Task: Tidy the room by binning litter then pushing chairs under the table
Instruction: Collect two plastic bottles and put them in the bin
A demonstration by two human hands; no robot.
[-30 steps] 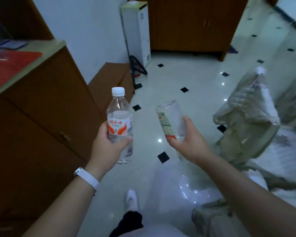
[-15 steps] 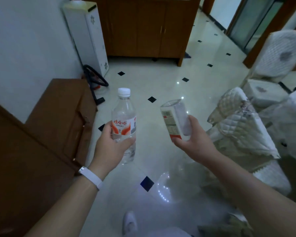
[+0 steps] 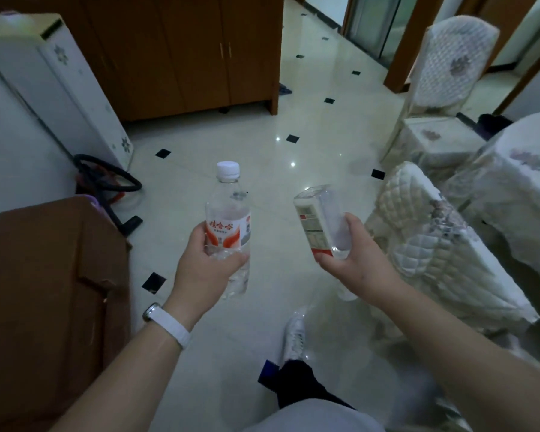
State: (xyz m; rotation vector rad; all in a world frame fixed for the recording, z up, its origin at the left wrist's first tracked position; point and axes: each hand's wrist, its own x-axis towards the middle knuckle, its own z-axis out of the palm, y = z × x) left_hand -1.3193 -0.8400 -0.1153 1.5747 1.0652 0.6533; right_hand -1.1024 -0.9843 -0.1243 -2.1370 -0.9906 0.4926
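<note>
Clear plastic in each hand.
Left hand (image 3: pixel 205 272) grips the capped bottle (image 3: pixel 228 207) upright; at its 3 o'clock, right hand (image 3: pixel 356 266) clasps the tilted bottle (image 3: pixel 321 219).

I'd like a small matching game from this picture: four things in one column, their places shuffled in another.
1. clear plastic bottle with white cap
2. clear plastic bottle with red-edged label
3. white wristband
4. white quilted chair

A. tilted in the right hand
B. on the left wrist
C. on the floor, right side
D. upright in the left hand

Pairs: 1-D, 2-A, 3-B, 4-C
</note>
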